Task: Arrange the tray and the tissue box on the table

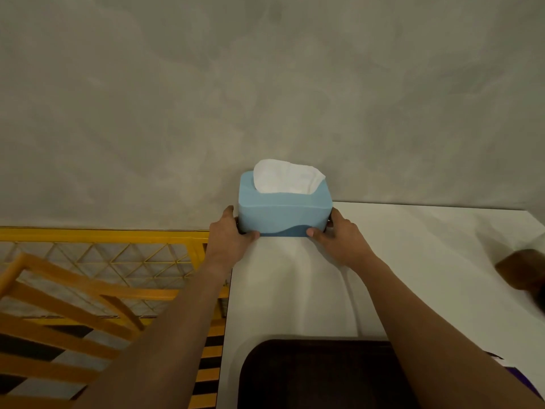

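The tissue box (284,212) sits at the far left corner of the white table (413,261), right against the grey wall (265,84). It is light blue with rounded corners and a darker blue wavy band along its base, and it stands upright. A white tissue (287,177) rises out of the opening in its top, puffed up and leaning a little to the right; how full the box is inside cannot be told. Both hands hold the box by its ends: the left hand (231,234) clasps the left end with its thumb pressed on the near lower corner, and the right hand (336,236) clasps the right end with its thumb on the dark band at the front. The fingers of both hands wrap behind the ends and are mostly hidden. Both bare forearms reach across the table from the near edge. Close to the person lies the tray (318,376), dark brown with rounded corners, flat on the table and well apart from the box; the part of it that shows has nothing in it, and the right forearm crosses over its right side. At the table's right edge is a blurred brown object (525,270) that cannot be made out. To the left of the table stands a yellow wire rack (103,255).
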### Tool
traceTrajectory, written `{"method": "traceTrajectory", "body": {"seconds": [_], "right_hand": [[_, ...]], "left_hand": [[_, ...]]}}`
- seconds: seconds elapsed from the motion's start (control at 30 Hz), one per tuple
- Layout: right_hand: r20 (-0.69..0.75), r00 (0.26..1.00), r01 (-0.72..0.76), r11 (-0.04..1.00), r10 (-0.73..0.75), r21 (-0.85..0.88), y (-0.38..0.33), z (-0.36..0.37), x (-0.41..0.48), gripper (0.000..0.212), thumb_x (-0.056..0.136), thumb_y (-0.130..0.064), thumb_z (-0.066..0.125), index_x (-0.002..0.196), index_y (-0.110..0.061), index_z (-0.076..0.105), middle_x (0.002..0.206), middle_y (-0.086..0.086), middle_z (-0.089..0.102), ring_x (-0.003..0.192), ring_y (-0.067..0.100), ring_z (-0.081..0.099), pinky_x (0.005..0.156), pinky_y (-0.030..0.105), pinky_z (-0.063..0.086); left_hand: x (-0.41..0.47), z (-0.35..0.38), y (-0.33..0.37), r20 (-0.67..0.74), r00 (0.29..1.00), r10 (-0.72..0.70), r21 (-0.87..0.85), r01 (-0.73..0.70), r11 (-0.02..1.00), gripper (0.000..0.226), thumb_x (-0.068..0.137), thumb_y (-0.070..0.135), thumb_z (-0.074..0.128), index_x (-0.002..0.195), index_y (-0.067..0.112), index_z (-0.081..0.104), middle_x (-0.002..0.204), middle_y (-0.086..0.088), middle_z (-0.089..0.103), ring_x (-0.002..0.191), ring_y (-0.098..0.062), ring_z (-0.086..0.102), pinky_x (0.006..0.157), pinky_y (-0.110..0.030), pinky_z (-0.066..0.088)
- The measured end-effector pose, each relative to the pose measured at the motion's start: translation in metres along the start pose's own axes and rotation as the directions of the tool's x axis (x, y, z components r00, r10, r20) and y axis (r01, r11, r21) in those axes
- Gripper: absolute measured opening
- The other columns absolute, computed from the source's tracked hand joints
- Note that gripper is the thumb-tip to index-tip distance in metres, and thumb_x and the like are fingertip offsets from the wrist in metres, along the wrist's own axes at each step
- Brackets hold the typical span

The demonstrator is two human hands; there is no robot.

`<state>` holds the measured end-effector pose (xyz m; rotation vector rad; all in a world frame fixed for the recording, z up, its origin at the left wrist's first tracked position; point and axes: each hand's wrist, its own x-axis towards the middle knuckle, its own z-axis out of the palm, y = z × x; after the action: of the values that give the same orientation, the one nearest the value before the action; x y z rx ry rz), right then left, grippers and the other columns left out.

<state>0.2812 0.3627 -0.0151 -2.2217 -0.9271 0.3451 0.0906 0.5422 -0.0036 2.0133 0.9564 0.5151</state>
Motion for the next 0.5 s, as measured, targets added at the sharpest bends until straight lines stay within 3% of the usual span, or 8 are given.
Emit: {"method": "traceTrajectory", "body": {"seconds": [0.2,0.33,0.5], "right_hand": [[-0.003,1.0,0.011,1.0,-0.011,-0.01,0.002,-0.0003,-0.0015,0.061,0.092,-0.045,0.068,0.141,-0.019,0.043,0.12,0.001,0.066,0.104,0.024,0.062,0.07,0.021,0.041],[0.007,1.0,0.016,1.0,-0.016,-0.011,0.0022,-0.0021,-0.0008,0.062,0.092,-0.045,0.067,0.143,-0.019,0.042,0.122,0.002,0.065,0.106,0.024,0.063,0.071,0.022,0.04],[0.026,1.0,-0.002,1.0,0.002,0.004,-0.0012,-0.0019,0.0003,0.062,0.092,-0.044,0.067,0.143,-0.019,0.042,0.124,0.003,0.065,0.108,0.025,0.062,0.072,0.023,0.04]], "left_hand": [[0.001,-0.0005,0.0006,0.016,1.0,-0.01,0.013,0.009,1.0,0.078,0.081,0.024,0.082,0.144,0.005,0.041,0.126,-0.015,0.069,0.117,-0.034,0.063,0.087,-0.033,0.05],[0.0029,0.0007,0.001,0.018,1.0,-0.02,0.014,0.02,1.0,0.081,0.081,0.024,0.082,0.146,0.002,0.039,0.124,-0.016,0.069,0.116,-0.035,0.063,0.081,-0.029,0.046],[0.0036,0.0003,0.0015,0.027,0.999,-0.032,0.03,0.032,0.999,0.07,0.082,0.021,0.081,0.138,0.003,0.044,0.121,-0.017,0.069,0.112,-0.037,0.064,0.078,-0.03,0.047]]}}
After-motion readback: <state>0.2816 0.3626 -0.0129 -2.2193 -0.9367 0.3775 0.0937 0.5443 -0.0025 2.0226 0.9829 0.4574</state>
